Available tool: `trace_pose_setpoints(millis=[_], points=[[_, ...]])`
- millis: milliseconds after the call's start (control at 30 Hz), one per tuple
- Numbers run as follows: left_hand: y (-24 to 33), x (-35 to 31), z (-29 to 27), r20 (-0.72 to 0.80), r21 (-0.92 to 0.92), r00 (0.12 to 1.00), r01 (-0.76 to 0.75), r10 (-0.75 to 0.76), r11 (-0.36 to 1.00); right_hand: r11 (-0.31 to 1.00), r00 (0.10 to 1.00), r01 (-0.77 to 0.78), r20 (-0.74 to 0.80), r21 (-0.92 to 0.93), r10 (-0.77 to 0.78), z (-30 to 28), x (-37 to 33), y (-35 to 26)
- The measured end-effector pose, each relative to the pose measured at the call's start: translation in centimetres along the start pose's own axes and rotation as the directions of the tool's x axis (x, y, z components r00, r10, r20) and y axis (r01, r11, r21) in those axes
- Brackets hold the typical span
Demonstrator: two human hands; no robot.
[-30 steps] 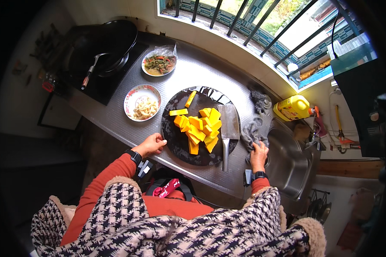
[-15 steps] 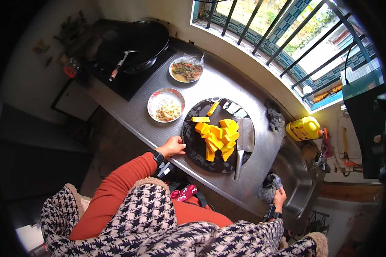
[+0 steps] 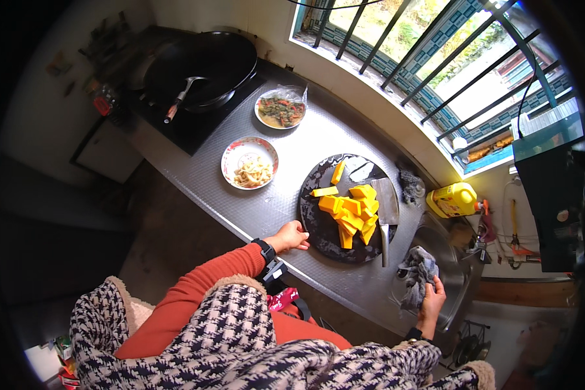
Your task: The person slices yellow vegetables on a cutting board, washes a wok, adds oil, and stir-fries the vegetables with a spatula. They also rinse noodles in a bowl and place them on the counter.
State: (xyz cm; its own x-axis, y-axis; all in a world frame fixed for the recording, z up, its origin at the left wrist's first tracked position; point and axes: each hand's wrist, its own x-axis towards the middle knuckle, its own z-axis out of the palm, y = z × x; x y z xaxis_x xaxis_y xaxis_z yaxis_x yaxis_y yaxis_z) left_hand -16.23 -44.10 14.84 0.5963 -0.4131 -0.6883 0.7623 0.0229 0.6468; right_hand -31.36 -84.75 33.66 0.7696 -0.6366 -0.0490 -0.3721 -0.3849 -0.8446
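My left hand (image 3: pixel 290 237) is closed, its fingertips at the left rim of a round dark cutting board (image 3: pixel 318 237); how far they wrap the rim is hidden. Chunks of yellow-orange pumpkin (image 3: pixel 351 218) lie heaped on the board, with two loose strips near its far left. A cleaver (image 3: pixel 387 207) rests along the board's right side, its handle toward me. Over the near edge of the sink (image 3: pixel 458 286), my right hand (image 3: pixel 433 299) grips a bunched grey rag (image 3: pixel 418 270).
Left of the board stand a bowl of pale sliced food (image 3: pixel 271 149) and a plastic-covered dish (image 3: pixel 261 112). A wok (image 3: pixel 231 55) sits on the stove at the far left. Behind the board lies a dark scrubber (image 3: pixel 409 185), near a yellow jug (image 3: pixel 452 200).
The cutting board has slid right with the pumpkin and cleaver on it, my left hand moving along at its rim. My right hand has lifted the rag slightly farther from me.
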Motion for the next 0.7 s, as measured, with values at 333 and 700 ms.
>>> trace_pose_setpoints(millis=[333, 700], points=[[2.2, -3.8, -14.1, -0.524, -0.046, 0.807, -0.347, 0.273, 0.937, 0.892, 0.833, -0.240, 0.553, 0.383, -0.014, 11.8, -5.0, -15.6], [12.4, -4.6, -23.4, -0.451, -0.032, 0.887, -0.132, 0.104, 0.991, 0.791, 0.867, -0.217, 0.486, 0.572, -0.113, 35.8, 8.4, -22.6]])
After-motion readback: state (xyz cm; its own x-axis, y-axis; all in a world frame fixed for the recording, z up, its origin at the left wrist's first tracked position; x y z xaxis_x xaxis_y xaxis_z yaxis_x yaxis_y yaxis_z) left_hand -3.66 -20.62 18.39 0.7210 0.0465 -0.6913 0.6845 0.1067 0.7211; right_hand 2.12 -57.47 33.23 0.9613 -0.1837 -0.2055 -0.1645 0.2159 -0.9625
